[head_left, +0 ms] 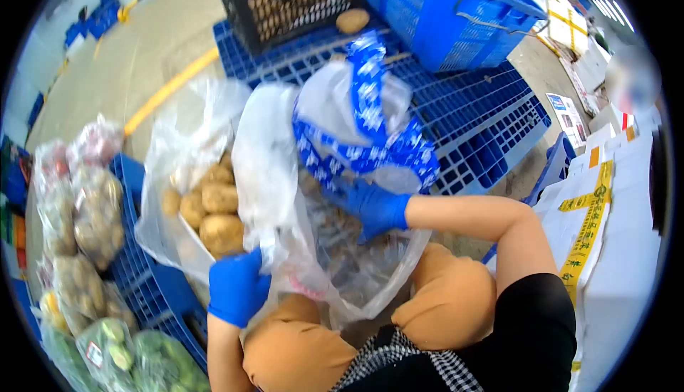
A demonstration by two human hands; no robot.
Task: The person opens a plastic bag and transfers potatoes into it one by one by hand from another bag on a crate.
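My left hand [239,289], in a blue glove, is closed on the edge of a clear plastic bag [267,164]. Just beyond it, several potatoes [219,200] lie in another clear bag [160,214]. My right hand [377,210], also gloved in blue, is over the mouth of a large clear bag [388,278] between my knees. A blue-and-white printed plastic piece [367,100] rises just past its fingers and seems to touch them. Those fingers are blurred and partly hidden, so their grip does not show. What lies inside the large bag is unclear.
Ahead, a blue pallet [491,121] bears a black crate [306,7] of potatoes, a loose potato [352,21] and a blue crate [449,22]. Bagged vegetables [92,214] line the left side by another pallet [146,271]. White taped boxes [605,228] stand at right.
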